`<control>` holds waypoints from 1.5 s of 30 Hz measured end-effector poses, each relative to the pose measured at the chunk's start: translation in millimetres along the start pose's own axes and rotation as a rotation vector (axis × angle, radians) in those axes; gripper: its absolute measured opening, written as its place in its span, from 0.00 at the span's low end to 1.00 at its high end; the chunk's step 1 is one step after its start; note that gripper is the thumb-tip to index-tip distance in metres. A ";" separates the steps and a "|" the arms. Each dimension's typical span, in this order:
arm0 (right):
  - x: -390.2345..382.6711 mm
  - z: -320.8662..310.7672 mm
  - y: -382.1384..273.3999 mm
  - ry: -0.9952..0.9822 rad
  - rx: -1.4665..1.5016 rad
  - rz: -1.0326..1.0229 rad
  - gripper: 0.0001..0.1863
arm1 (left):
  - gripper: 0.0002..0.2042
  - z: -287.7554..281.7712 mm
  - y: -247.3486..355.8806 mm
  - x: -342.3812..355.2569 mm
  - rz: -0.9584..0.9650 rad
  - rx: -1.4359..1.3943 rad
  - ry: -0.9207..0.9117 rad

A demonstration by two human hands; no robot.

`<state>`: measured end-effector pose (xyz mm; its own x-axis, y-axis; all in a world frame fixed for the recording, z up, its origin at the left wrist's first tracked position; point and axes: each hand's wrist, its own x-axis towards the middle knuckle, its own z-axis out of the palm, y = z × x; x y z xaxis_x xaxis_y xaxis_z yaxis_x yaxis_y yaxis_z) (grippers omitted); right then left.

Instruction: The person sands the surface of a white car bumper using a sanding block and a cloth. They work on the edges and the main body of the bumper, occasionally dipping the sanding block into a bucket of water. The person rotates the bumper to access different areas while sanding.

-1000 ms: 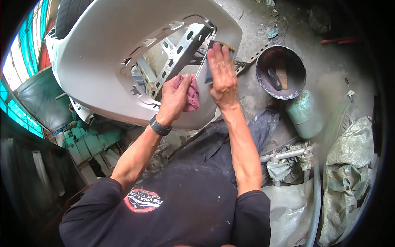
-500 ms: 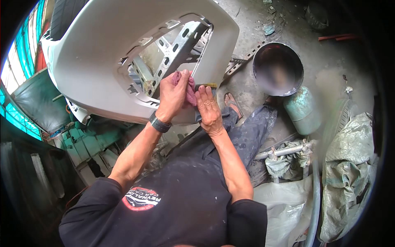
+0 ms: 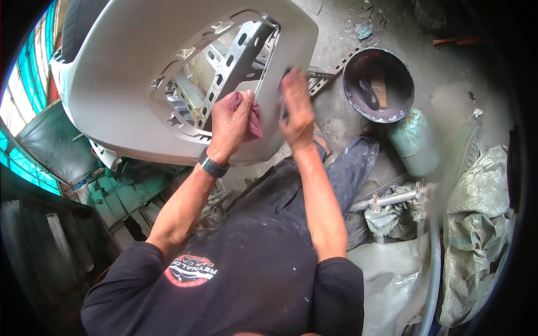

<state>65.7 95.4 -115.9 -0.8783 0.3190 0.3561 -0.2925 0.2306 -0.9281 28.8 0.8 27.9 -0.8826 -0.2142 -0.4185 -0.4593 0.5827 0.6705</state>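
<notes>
A light grey car bumper (image 3: pixel 126 73) with a large opening lies in front of me. My left hand (image 3: pixel 228 123), with a dark watch on its wrist, is closed round a crumpled maroon cloth (image 3: pixel 253 119) by the opening's near edge. To its right, my right hand (image 3: pixel 297 109) is smeared by motion on the bumper's right side. A thin dark sheet (image 3: pixel 284 106), perhaps sandpaper, shows at the edge of that hand's fingers. Most of the sheet is hidden under the hand.
A perforated metal stand (image 3: pixel 238 61) shows through and beside the bumper. On the floor at the right is a dark bucket (image 3: pixel 350 92) with a brown block inside, by a greenish tank (image 3: pixel 413 143). Pipes wrapped in cloth (image 3: pixel 386 215) and a crumpled silvery cover (image 3: pixel 476 224) are nearer.
My right hand has moved up and away along the bumper's right side, apart from my left. The left hand keeps the cloth and has shifted slightly. The view has moved a little.
</notes>
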 end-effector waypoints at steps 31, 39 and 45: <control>-19.1 26.2 -65.5 0.068 0.150 0.542 0.35 | 0.15 -1.6 9.7 -0.9 -0.092 -0.014 -0.034; -40.8 21.2 -75.5 0.026 0.192 0.612 0.33 | 0.16 -2.1 10.6 1.4 -0.061 0.040 -0.037; 19.0 17.5 -55.2 0.146 0.234 0.634 0.33 | 0.17 0.9 16.7 -1.0 -0.129 -0.007 -0.006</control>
<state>58.5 72.6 -59.8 -0.8515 0.4513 -0.2669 0.1721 -0.2401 -0.9554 22.1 11.5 39.0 -0.8154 -0.2828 -0.5051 -0.5699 0.5449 0.6150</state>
